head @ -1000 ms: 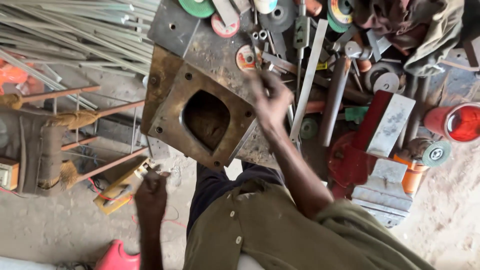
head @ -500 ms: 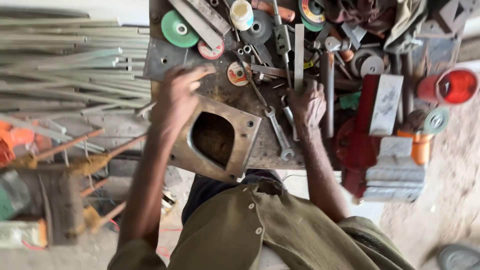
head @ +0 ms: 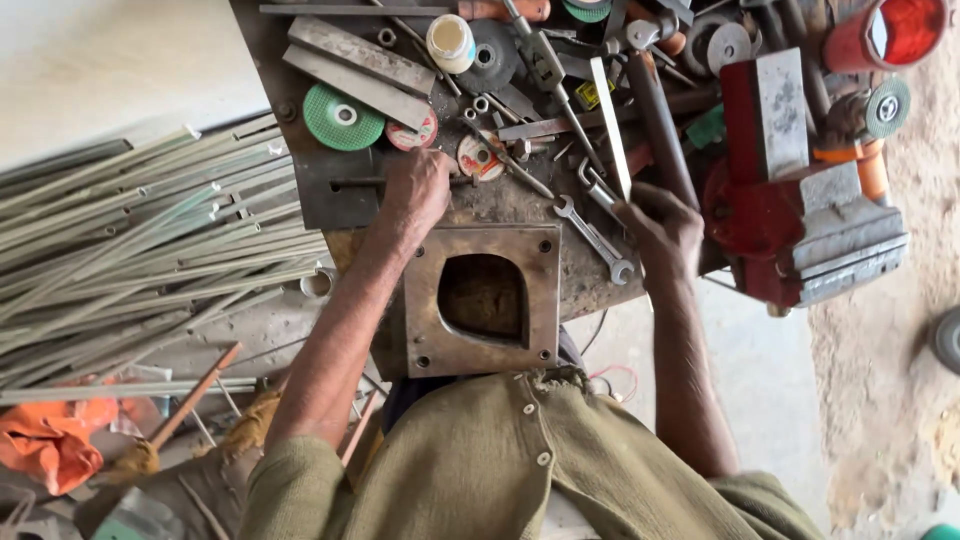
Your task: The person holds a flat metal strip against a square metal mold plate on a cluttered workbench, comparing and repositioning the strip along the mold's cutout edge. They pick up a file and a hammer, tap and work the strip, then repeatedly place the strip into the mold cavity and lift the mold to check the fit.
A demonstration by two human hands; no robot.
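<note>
Metal plate (head: pixel 482 300) with shaped cutout lies at bench edge, between both arms. Left hand (head: pixel 415 190) curled, knuckles up, resting on bench just above plate; grasp unclear. Right hand (head: pixel 662 225) closed around dark rod (head: pixel 655 110), beside spanner (head: pixel 594 238). Red vise (head: pixel 790 190) right, partly hidden.

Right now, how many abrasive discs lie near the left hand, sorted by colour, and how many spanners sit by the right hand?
Green discs: 1, left of the left hand, at
Red-and-white discs: 2, at and
Spanners: 2, beside the right hand, at and
Total: 5
</note>
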